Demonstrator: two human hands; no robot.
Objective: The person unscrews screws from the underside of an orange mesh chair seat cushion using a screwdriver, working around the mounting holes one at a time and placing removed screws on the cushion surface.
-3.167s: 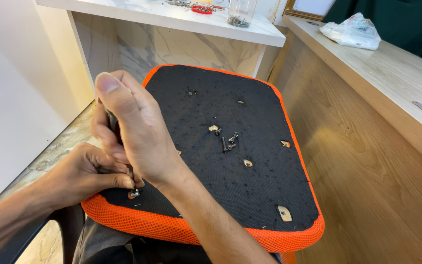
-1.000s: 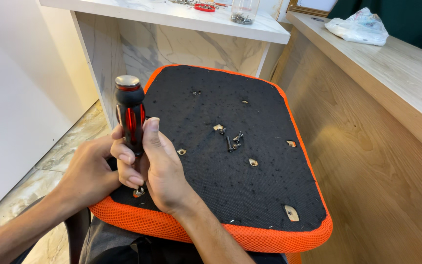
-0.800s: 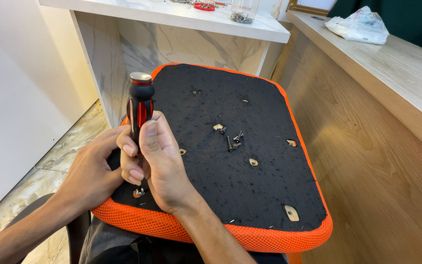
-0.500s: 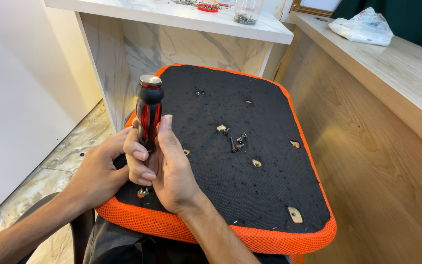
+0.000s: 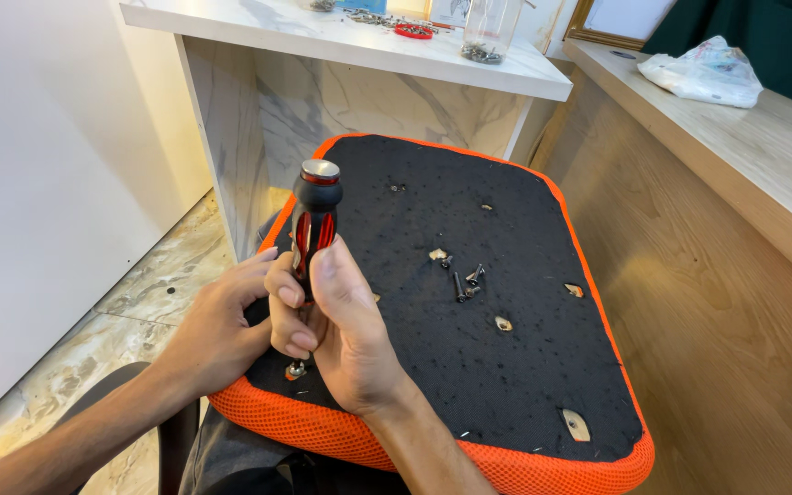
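Screwdriver upright over the screw at the seat's near-left corner.

My right hand (image 5: pixel 346 335) wraps its fingers around the red-and-black screwdriver (image 5: pixel 313 220), long axis nearly vertical, tip down on the screw (image 5: pixel 296 370) just below my fingers; my left hand (image 5: pixel 217 335) curls against the shaft, equally near, on the upturned seat (image 5: pixel 506 385).

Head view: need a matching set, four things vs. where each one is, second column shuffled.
Things:
1. screwdriver
2. loose screws
3. plastic bag
4. glass jar

Places:
A. on the wooden counter, right
B. upright between both hands
C. on the white marble-look top
D. lying mid-panel on the black underside of the seat

Pairs: 1-B, 2-D, 3-A, 4-C
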